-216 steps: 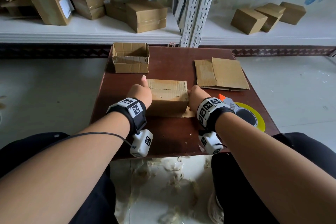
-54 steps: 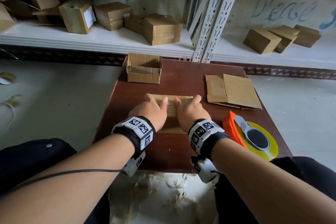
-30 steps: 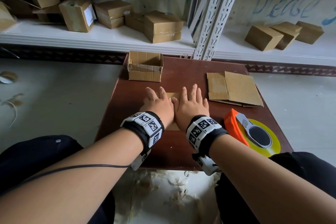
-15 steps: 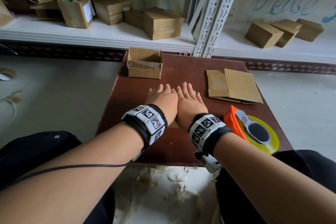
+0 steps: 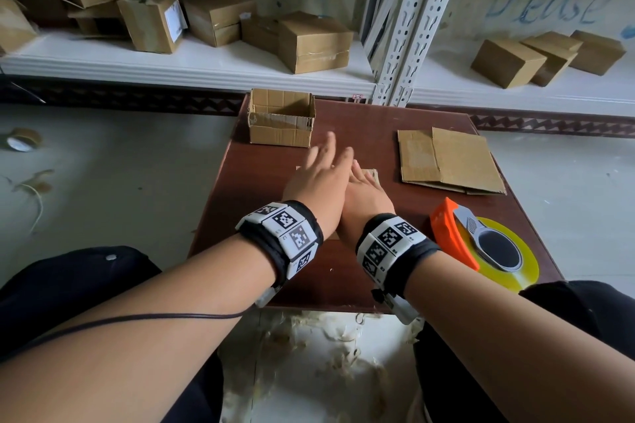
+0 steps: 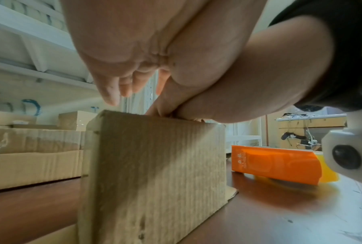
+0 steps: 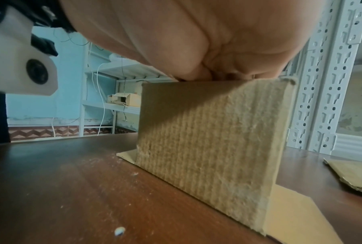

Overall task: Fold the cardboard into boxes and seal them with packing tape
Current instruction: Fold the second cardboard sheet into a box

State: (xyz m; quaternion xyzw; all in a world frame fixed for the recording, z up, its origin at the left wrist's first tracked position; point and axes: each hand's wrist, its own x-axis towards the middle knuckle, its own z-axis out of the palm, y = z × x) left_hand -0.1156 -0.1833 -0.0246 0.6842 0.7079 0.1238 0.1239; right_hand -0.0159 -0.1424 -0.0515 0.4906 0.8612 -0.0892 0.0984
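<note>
A small cardboard box (image 6: 154,173) stands in the middle of the brown table (image 5: 378,124), mostly hidden under my hands in the head view, where only a corner (image 5: 374,175) shows. My right hand (image 5: 364,192) lies flat on its closed top flaps and presses them down; its palm (image 7: 217,66) meets the box top edge. My left hand (image 5: 323,165) hovers just above the box with straight fingers (image 6: 113,89), partly over the right hand, holding nothing. An orange tape dispenser (image 5: 481,244) with yellowish tape lies to the right.
An open-topped cardboard box (image 5: 280,127) sits at the table's far left. Flat cardboard (image 5: 446,161) lies at the far right. White shelves behind hold several boxes (image 5: 312,41). A tape roll (image 5: 20,142) lies on the floor to the left.
Both hands pressed flat side by side on the box top. Now my left hand has lifted and slid forward and right over the right hand, which stays pressing down.
</note>
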